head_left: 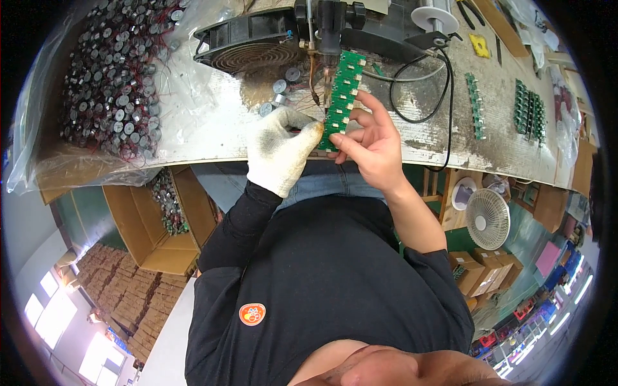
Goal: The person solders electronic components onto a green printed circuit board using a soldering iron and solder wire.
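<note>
A long green circuit board strip (pixel 346 80) with a row of small pale connectors slants up from the table's near edge. My right hand (pixel 373 143), bare, grips its right edge between thumb and fingers. On my left hand (pixel 280 148) is a white knitted glove, stained at a fingertip; its fingers are curled closed against the strip's lower left edge. Whatever they pinch is too hidden to name. Just beyond the glove lie a few small round metal motors (pixel 279 86) with thin wires. A soldering fixture (pixel 329 29) with a copper-coloured tube stands right behind the strip.
A black fan (pixel 254 45) stands behind the motors. At the left is a large heap of wired motors (pixel 119 83) on plastic. A solder spool (pixel 435 21) and black cable (pixel 446 96) sit right of the fixture. More green boards (pixel 529 110) lie far right. Below left stands a cardboard box (pixel 138 225).
</note>
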Available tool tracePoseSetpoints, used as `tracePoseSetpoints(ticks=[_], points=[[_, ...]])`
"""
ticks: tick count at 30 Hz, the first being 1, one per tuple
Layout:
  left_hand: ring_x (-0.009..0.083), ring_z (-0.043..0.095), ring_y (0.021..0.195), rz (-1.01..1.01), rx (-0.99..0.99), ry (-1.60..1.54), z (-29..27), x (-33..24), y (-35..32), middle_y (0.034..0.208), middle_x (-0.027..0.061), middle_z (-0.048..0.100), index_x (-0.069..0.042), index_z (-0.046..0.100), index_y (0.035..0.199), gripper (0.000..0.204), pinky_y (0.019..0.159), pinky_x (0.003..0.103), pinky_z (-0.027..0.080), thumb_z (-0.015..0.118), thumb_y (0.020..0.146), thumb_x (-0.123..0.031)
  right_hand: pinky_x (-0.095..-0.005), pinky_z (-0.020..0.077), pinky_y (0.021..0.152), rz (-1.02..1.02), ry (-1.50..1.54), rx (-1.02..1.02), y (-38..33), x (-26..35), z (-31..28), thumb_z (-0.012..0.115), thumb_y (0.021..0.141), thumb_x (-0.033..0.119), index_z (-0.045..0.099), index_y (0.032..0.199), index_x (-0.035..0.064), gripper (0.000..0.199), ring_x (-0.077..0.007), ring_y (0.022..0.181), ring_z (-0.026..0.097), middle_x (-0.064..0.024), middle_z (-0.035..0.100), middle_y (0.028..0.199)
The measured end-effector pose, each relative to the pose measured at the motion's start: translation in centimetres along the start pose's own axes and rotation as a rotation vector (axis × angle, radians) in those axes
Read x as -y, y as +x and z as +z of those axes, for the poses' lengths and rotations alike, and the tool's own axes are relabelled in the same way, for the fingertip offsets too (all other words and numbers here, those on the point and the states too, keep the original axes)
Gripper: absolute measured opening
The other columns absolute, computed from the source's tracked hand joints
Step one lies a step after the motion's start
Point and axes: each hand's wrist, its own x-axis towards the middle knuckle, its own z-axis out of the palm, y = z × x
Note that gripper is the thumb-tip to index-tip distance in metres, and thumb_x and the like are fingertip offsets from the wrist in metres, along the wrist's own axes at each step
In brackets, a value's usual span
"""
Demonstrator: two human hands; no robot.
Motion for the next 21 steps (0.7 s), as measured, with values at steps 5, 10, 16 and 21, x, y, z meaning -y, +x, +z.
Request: tracePoseSetpoints(ticks=[5, 10, 16, 21], points=[[0.0120, 0.060, 0.068, -0.022, -0.008, -0.043, 0.07, 0.49, -0.13, 0.072, 0.0077, 0.065, 0.002, 0.067, 0.080, 0.016, 0.064, 0.027, 0.047, 0.070, 0.078, -0.014, -0.0244, 0.0532, 0.055, 0.017, 0.009, -0.004, -0.12, -0.14, -0.03, 0.060, 0.081, -0.010, 0.026, 0.139, 0.0046, 0.069, -0.0176, 0.069, 0.065, -0.0165, 0.055, 0.107], [0.0122, 0.059, 0.068, -0.067, -0.018, -0.101, 0.09, 0.58, -0.25, 0.073, 0.0079, 0.064, 0.002, 0.065, 0.080, 0.015, 0.063, 0.027, 0.047, 0.069, 0.080, -0.013, -0.0241, 0.0529, 0.054, 0.021, -0.007, 0.006, -0.31, -0.12, -0.01, 0.061, 0.081, -0.009, 0.026, 0.139, 0.0050, 0.069, -0.0184, 0.069, 0.066, -0.0166, 0.056, 0.106], [0.0123, 0.058, 0.067, -0.034, -0.045, -0.078, 0.22, 0.26, -0.10, 0.071, 0.0073, 0.062, 0.002, 0.063, 0.078, 0.016, 0.062, 0.027, 0.047, 0.069, 0.080, -0.013, -0.0238, 0.0528, 0.054, 0.029, -0.011, 0.003, -0.34, -0.06, 0.12, 0.061, 0.081, -0.009, 0.026, 0.139, 0.0047, 0.069, -0.0184, 0.069, 0.066, -0.0172, 0.056, 0.106], [0.0129, 0.059, 0.067, -0.010, -0.054, -0.082, 0.19, 0.87, 0.02, 0.071, 0.0078, 0.062, 0.002, 0.063, 0.078, 0.017, 0.062, 0.027, 0.047, 0.069, 0.079, -0.014, -0.0235, 0.0524, 0.054, 0.011, -0.008, 0.006, -0.22, -0.07, 0.23, 0.062, 0.081, -0.008, 0.027, 0.139, 0.0045, 0.069, -0.0181, 0.069, 0.066, -0.0171, 0.056, 0.107]])
